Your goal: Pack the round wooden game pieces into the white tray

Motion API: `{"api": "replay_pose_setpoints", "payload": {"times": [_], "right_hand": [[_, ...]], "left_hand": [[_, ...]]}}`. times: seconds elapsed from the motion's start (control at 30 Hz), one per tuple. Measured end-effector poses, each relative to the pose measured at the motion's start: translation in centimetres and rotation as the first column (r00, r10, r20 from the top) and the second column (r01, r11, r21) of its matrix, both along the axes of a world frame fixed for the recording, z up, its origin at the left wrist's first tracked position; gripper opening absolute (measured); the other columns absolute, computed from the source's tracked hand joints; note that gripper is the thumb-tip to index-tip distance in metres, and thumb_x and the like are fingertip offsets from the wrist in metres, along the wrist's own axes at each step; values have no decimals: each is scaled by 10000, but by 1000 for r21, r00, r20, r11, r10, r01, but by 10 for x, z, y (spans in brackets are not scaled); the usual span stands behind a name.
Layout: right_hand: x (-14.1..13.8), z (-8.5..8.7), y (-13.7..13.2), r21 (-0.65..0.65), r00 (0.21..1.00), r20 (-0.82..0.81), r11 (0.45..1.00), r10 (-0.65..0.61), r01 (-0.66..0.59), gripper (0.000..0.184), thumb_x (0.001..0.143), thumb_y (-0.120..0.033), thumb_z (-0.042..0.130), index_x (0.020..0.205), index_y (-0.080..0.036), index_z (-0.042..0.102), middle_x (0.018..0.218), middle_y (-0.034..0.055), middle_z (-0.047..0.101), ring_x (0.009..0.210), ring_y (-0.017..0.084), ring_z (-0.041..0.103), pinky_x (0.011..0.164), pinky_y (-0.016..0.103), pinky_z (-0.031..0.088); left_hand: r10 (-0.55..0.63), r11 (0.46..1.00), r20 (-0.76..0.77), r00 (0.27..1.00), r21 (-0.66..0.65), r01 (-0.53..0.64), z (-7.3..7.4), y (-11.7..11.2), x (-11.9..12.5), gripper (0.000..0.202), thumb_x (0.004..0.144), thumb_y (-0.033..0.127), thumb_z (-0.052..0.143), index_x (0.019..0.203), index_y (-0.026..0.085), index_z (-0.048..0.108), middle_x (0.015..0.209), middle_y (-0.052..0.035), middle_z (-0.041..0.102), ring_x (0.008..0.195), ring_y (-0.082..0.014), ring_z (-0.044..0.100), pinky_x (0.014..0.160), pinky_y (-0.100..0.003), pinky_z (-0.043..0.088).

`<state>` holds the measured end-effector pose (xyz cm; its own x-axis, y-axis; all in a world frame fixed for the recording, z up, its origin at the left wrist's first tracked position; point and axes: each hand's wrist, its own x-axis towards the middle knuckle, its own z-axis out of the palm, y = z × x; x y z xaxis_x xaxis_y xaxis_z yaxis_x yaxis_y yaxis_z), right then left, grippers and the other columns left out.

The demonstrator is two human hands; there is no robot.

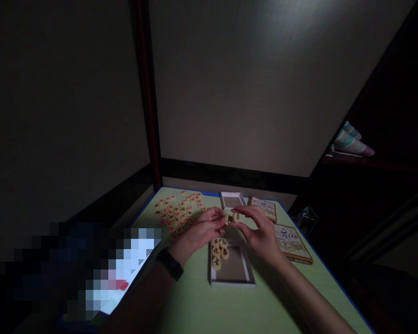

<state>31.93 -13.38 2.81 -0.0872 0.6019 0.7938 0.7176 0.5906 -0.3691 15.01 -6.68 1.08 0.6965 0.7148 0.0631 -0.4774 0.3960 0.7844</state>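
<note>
Both hands meet above the far end of an open shallow box (232,284) on the green table. My right hand (259,229) pinches a round wooden Chinese chess piece (236,217) between thumb and fingers. Close beside it, my left hand (209,227) has its fingertips closed on another pale chess piece (227,220), partly hidden by the fingers. Inside the box, several chess pieces (216,251) with dark characters lie at its left side. Left of my hands, many loose chess pieces (177,213) with red or dark characters are spread over the table.
A second shallow box (232,200) stands at the table's back. Two printed box lids (292,243) lie along the right side. A wall (230,93) rises behind the table (181,297). A blurred-out bright area (125,269) is at the left edge.
</note>
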Motion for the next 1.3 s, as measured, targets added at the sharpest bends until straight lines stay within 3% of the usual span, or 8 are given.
{"api": "replay_pose_setpoints", "payload": {"times": [0.23,0.5,0.73,1.0,1.3], "right_hand": [[-7,-4,-1,33,990,99,994,98,-102,377,858,-134,611,1213,-260,597,1003,64,694,918,221,612,773,372,546],[-10,-1,-3,63,989,128,995,74,-83,363,855,-209,653,1210,-242,585,1039,81,698,953,240,617,817,403,534],[-13,0,-5,56,986,152,996,64,-73,249,899,-182,573,1142,-236,585,987,69,694,908,223,618,791,384,524],[-14,2,-6,69,986,164,997,21,-32,229,883,-196,598,1107,-233,569,981,72,692,912,230,616,801,390,514],[-15,0,-7,84,993,119,996,27,-37,158,884,-167,592,1026,-233,568,924,58,684,874,210,619,772,360,518]], "left_hand": [[-27,1000,3,1000,7,27,-3,-1,0,420,600,197,860,864,165,535,859,-9,584,806,-126,572,703,-237,421],[-11,998,41,999,55,9,-5,1,3,387,634,208,846,802,164,500,804,16,541,801,-120,552,746,-262,447],[-23,997,17,1000,77,22,-5,1,1,401,646,237,842,785,167,473,777,33,489,756,-98,527,676,-217,404],[-9,998,28,1000,69,7,0,-3,1,425,646,247,838,748,170,433,751,44,444,723,-84,498,660,-208,387],[-12,997,7,1000,82,12,-3,-1,1,406,642,258,837,769,168,461,763,35,475,716,-88,509,639,-205,379]]}}
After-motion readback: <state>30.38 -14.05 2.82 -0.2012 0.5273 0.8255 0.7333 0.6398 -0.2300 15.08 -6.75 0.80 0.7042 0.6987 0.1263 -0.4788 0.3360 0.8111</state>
